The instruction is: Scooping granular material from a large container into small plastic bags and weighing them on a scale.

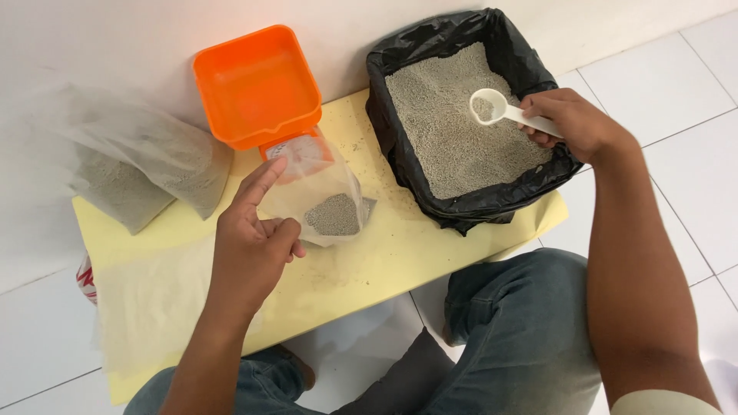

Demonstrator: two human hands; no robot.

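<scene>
My left hand (252, 240) holds a small clear plastic bag (319, 192) upright over the yellow board (384, 261); a little grey granule sits in the bag's bottom. My right hand (573, 121) grips the handle of a white scoop (492, 107) that carries some grey granules. The scoop hovers over a box lined with black plastic (469, 201), which is filled with the same grey granules (453, 131).
An orange scale with a square pan (257, 84) stands behind the small bag, against the wall. At the left lie filled clear bags of granules (131, 165). A stack of flat clear bags (154, 307) lies near my left knee. White floor tiles surround the board.
</scene>
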